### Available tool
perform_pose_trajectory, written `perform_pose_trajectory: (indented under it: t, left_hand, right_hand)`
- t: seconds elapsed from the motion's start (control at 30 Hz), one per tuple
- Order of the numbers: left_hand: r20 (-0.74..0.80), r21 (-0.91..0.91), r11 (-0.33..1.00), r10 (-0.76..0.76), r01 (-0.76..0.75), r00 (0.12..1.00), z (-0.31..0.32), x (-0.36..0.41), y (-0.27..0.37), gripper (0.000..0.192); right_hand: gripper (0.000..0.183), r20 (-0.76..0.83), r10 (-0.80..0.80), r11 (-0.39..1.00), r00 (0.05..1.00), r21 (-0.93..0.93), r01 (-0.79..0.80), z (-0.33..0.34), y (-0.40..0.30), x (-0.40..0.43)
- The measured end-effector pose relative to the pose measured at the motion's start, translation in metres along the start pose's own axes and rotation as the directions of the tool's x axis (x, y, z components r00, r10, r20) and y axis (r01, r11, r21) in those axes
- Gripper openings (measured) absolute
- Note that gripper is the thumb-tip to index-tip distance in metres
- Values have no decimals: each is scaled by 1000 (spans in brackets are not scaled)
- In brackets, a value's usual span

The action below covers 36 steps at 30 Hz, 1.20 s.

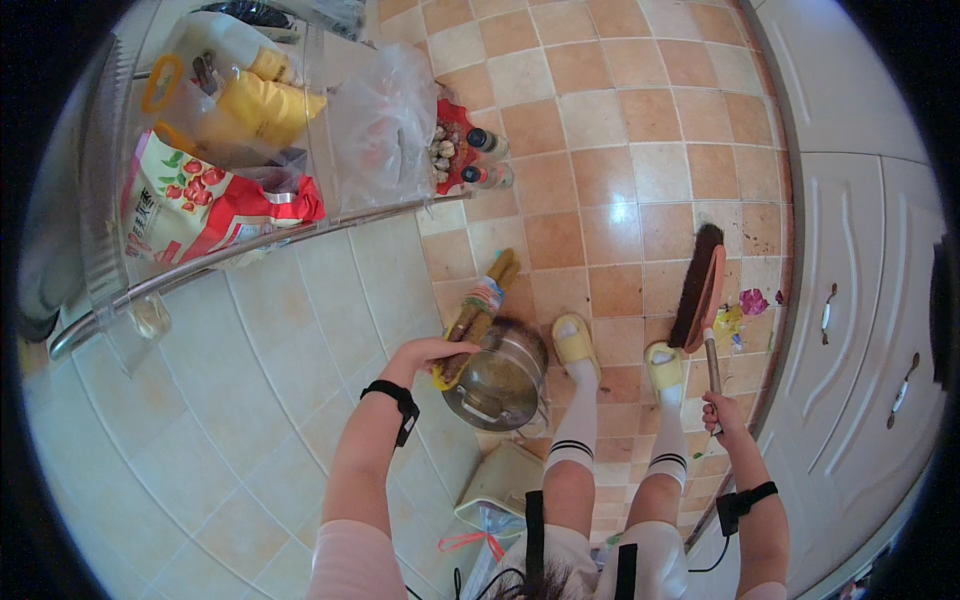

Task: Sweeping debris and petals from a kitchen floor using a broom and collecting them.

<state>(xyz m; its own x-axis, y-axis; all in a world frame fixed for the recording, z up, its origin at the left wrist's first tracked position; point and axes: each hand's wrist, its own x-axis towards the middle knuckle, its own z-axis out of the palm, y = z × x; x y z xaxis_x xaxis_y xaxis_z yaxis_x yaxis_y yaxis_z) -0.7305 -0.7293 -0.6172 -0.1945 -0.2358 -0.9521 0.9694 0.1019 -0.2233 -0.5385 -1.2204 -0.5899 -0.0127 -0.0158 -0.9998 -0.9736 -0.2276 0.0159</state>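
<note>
My left hand [438, 354] grips the near end of a bundle of long brown root vegetables [474, 316], bound with a printed wrap and yellow plastic. Right beside it is a steel pot [504, 382] with a glass lid, partly covered by the bundle. My right hand [723, 417] is closed around the handle of a broom [714, 300] with a pink head and dark bristles. The broom head rests on the tiled floor in front of my right slipper. Purple scraps [753, 301] and yellow scraps [727, 321] lie just right of the head.
Cabinets [840, 300] line the right side, a tiled wall [300, 360] the left. A clear rack shelf [255, 244] holds bagged food above the floor. Beyond it are two bottles [487, 159] and garlic [442, 154]. A lined bin [499, 487] stands behind the pot, near my left leg.
</note>
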Motion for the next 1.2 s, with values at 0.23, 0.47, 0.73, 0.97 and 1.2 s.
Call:
perform_pose_trajectory:
  t: [0.23,0.47,0.73,0.97,1.2]
  left_hand:
    - [-14,-299,948,107,-106,994,45,10,-5,31]
    - [-180,-170,973,125,-156,976,55,10,-18,31]
    - [-475,-54,928,300,-368,827,98,-9,-50,26]
    - [-727,85,756,493,-649,478,145,-32,-117,18]
    - [-871,-124,668,282,-734,403,136,-78,-117,16]
  right_hand:
    - [15,-23,24,1000,999,3,-24,-3,1,3]
    - [14,1,13,1000,1000,9,-13,1,-2,-1]
    - [14,1,27,1000,1000,-12,-27,-9,-5,0]
    - [18,76,76,997,994,23,-78,-13,-8,2]
    - [18,93,85,996,992,18,-87,-9,-9,0]
